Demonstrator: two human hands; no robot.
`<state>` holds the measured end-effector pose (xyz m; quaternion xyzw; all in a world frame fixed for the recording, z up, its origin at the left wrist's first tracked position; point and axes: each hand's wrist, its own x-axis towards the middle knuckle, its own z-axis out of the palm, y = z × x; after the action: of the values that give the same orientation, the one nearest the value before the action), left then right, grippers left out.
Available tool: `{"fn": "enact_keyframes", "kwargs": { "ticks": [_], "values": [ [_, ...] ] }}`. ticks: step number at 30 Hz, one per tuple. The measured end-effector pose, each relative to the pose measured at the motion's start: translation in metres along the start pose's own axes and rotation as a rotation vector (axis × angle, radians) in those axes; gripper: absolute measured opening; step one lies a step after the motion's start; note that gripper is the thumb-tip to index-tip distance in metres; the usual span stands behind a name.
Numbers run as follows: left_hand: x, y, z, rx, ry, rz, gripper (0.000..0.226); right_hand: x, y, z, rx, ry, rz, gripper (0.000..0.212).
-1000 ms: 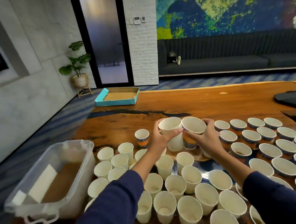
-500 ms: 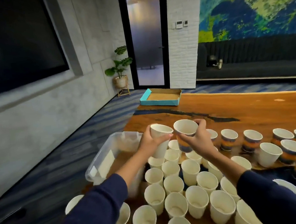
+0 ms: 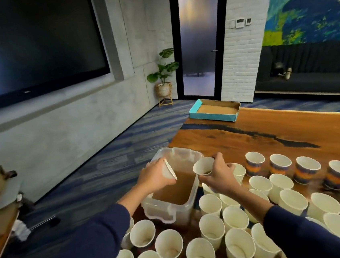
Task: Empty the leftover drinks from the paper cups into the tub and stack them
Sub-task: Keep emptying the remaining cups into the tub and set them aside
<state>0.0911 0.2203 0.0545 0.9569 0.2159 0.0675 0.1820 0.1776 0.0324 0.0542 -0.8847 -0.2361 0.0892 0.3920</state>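
Gripping tipped paper cups, left hand (image 3: 156, 177) and right hand (image 3: 217, 175) flank the clear plastic tub (image 3: 174, 209).

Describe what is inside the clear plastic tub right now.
The tub holds brown liquid across its bottom. The left hand and its tipped cup cover the near-left part, so anything there is hidden.

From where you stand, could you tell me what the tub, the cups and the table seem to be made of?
Tub: clear, slightly cloudy plastic; the brown liquid shows through its walls.
Cups: matte white paper, by their thin rolled rims; some carry printed orange and blue bands.
Table: polished wood with visible grain and a dark inlaid streak, possibly resin.
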Motion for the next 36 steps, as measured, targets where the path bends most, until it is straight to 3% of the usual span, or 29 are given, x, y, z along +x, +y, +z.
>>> {"fn": "enact_keyframes", "kwargs": {
  "ticks": [12, 36],
  "values": [
    [0.003, -0.026, -0.010, 0.359, -0.119, 0.090, 0.079, 0.002, -0.021, 0.023, -0.133, -0.054, -0.114, 0.076],
    [0.005, -0.017, -0.023, 0.691, -0.084, 0.247, 0.072, 0.016, -0.020, 0.046, -0.491, -0.037, -0.304, 0.062]
  ]
}}
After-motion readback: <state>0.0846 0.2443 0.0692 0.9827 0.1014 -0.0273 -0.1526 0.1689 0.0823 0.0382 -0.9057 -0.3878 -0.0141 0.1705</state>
